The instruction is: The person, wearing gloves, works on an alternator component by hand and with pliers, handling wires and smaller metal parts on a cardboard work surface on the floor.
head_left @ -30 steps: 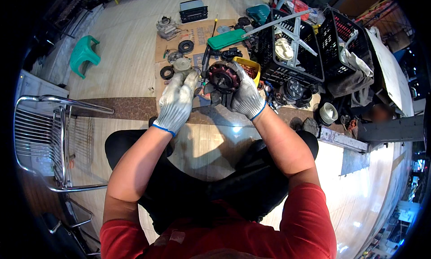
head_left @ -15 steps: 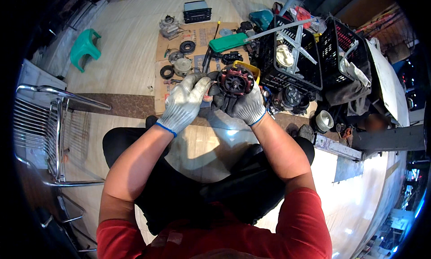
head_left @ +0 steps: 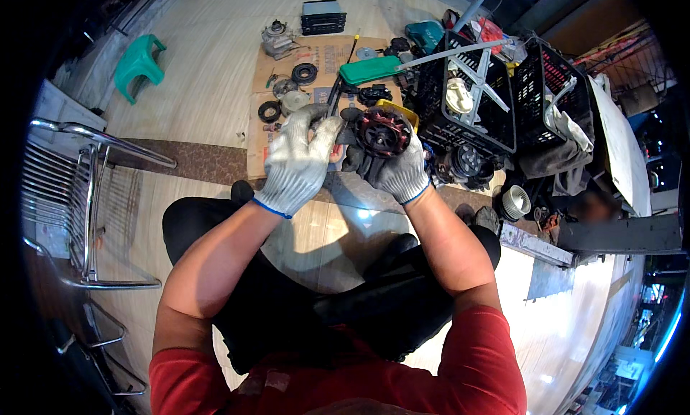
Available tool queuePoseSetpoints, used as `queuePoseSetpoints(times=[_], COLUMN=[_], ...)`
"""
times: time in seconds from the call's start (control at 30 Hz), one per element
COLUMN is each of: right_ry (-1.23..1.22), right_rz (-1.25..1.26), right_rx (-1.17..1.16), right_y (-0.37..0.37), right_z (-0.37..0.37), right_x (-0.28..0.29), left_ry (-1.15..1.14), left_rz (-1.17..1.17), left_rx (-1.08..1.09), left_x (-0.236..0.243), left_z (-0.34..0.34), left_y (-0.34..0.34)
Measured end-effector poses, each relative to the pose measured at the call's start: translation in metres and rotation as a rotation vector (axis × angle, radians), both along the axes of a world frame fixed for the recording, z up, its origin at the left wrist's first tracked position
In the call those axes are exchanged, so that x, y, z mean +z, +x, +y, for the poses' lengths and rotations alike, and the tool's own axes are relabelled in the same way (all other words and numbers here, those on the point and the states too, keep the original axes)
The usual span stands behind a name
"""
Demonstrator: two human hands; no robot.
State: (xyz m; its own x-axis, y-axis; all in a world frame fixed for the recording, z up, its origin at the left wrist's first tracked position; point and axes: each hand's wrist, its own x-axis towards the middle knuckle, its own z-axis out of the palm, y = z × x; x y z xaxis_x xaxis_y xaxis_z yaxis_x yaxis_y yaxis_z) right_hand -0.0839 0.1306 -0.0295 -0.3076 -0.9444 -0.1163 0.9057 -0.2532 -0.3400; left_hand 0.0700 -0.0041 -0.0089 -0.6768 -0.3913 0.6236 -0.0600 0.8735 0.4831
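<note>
My right hand (head_left: 402, 174), in a white work glove, grips a round black mechanical part with a dark red face (head_left: 381, 131) from below. My left hand (head_left: 298, 160), also gloved, is closed on a thin dark tool (head_left: 333, 102) and presses against the part's left side. Both hands are raised above a sheet of brown cardboard (head_left: 323, 59) on the floor. Black rings and small metal pieces (head_left: 287, 98) lie on that cardboard just beyond my left hand.
Two black plastic crates (head_left: 474, 106) with parts stand to the right, a green-handled tool (head_left: 374, 70) lying across one. A metal chair frame (head_left: 72, 192) is at the left, a teal stool (head_left: 136, 62) beyond it. A black box-shaped device (head_left: 323, 18) sits at the far end.
Both hands and the round part have shifted slightly right and closer together. The left hand has come in against the part.
</note>
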Motion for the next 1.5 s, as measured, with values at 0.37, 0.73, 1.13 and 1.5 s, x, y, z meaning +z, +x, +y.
queuePoseSetpoints(times=[0.37,0.73,1.13,1.5], right_ry=[0.121,0.357,0.428,0.221], right_rz=[0.128,1.741,1.461,1.595], right_rx=[-0.035,-0.443,-0.311,-0.445], right_y=[-0.005,-0.006,-0.002,-0.009], right_z=[-0.013,-0.004,0.003,0.009], right_x=[-0.016,-0.010,0.013,0.020], left_ry=[1.246,1.208,1.115,1.580], left_rz=[-0.324,-0.425,-0.362,-0.180], left_rx=[-0.201,-0.241,-0.451,-0.396], left_x=[0.039,0.039,0.013,0.026], left_z=[0.012,0.005,-0.010,0.007], left_y=[0.001,0.000,0.005,-0.005])
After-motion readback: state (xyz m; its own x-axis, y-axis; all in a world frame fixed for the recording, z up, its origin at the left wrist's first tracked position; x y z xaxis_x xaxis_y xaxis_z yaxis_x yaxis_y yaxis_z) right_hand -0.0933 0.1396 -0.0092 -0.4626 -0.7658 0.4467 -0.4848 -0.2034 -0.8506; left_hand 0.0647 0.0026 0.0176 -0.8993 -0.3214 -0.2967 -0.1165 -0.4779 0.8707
